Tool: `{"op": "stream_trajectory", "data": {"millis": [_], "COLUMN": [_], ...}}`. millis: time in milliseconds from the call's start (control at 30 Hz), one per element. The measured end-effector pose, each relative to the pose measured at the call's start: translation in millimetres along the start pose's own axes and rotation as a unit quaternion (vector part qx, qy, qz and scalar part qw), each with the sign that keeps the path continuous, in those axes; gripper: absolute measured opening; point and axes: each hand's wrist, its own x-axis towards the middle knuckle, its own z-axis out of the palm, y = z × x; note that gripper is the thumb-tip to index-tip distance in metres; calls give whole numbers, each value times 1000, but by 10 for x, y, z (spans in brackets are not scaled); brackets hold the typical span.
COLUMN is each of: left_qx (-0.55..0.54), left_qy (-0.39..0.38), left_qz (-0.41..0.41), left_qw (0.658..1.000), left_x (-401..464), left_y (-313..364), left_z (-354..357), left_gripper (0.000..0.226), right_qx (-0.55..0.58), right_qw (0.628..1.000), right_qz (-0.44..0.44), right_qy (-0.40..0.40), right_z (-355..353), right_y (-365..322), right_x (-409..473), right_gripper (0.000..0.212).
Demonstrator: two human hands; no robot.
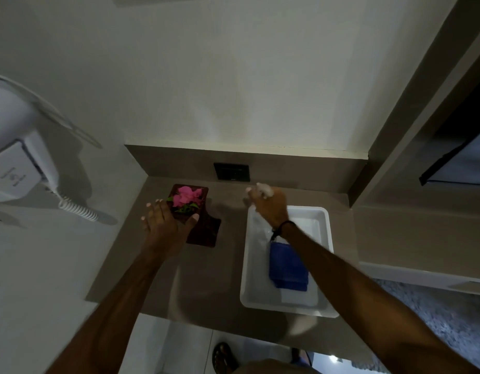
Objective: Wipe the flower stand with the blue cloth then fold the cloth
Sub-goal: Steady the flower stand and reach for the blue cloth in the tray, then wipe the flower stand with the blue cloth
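Observation:
The flower stand (203, 230) is a dark red-brown piece on the grey counter, with pink flowers (185, 196) and green leaves on its far end. My left hand (163, 225) lies over its near-left corner, fingers spread, thumb across its top. The blue cloth (287, 265) lies folded in the white tray (249, 265) to the right, partly under my right forearm. My right hand (268, 203) hovers over the tray's far end, closed around a small whitish object (264, 188) that is too blurred to identify.
A black wall plate (231, 171) sits on the backsplash behind the counter. A white wall-mounted hair dryer (20, 168) with a coiled cord hangs at the left. A dark-framed mirror (460, 157) is at the right. My sandalled foot (222, 357) shows below the counter edge.

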Motion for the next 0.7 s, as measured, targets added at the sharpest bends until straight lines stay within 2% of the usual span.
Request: {"op": "stream_trajectory", "data": {"millis": [67,133,267,400,533,700], "left_qx": [-11,-11,-3,-1,0,-15], "left_qy": [3,10,11,12,6,16], "left_qz": [2,6,8,7,5,17], "left_qw": [1000,1000,1000,1000,1000,1000], "left_x": [13,30,67,80,81,81], "left_y": [-31,-70,-109,-113,-108,-107], "left_z": [37,79,120,131,127,141], "left_gripper": [109,113,116,115,115,114], "right_qx": [69,129,131,66,88,21], "right_qw": [996,989,987,993,981,968], "right_qz": [61,73,76,85,163,248], "right_qy": [3,25,49,50,65,37], "right_z": [-225,-367,-468,-496,-611,-668], "right_y": [124,232,393,451,521,693], "right_x": [47,31,-77,-120,-291,-628], "right_gripper": [24,26,19,11,53,91]}}
